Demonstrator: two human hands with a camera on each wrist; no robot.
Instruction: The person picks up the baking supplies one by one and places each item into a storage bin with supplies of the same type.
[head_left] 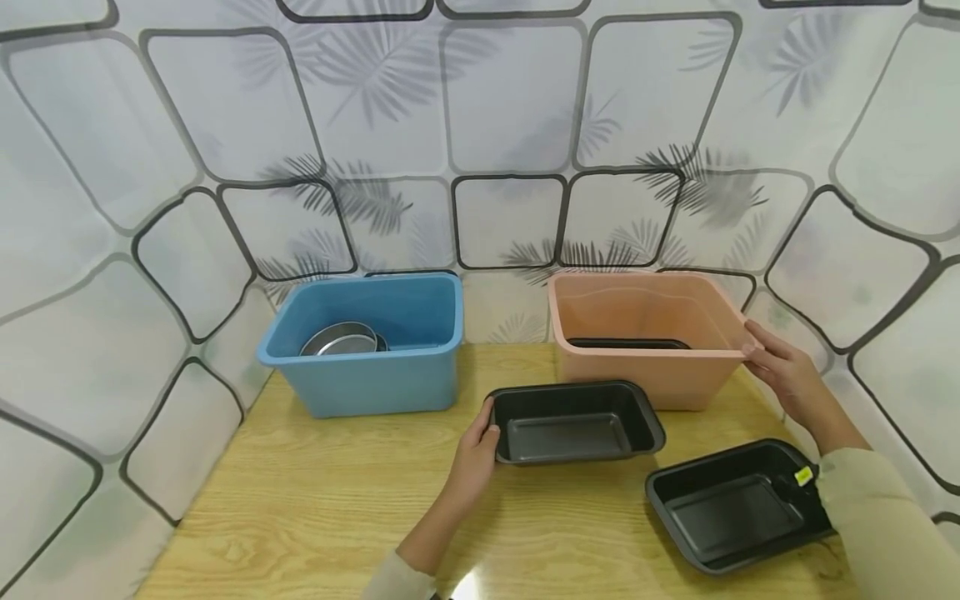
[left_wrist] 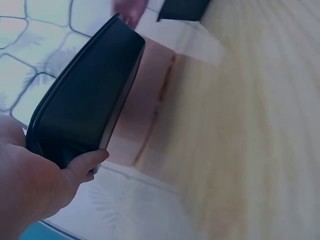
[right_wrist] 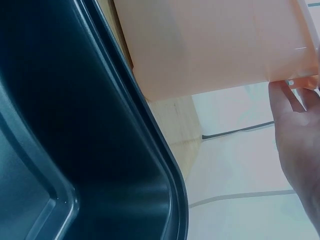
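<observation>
My left hand grips a black loaf pan by its left end, thumb over the rim. The pan hangs over the table in front of the pink bin, its inside facing me; the left wrist view shows the loaf pan's dark underside. My right hand holds the pink bin's rim at its right end, and in the right wrist view the fingers meet the rim. Inside the pink bin lies a dark pan, mostly hidden by the front wall.
A wider black baking pan with a yellow sticker rests at the table's right, partly under my right sleeve. The blue bin at back left holds round metal tins. A patterned cloth surrounds the wooden table.
</observation>
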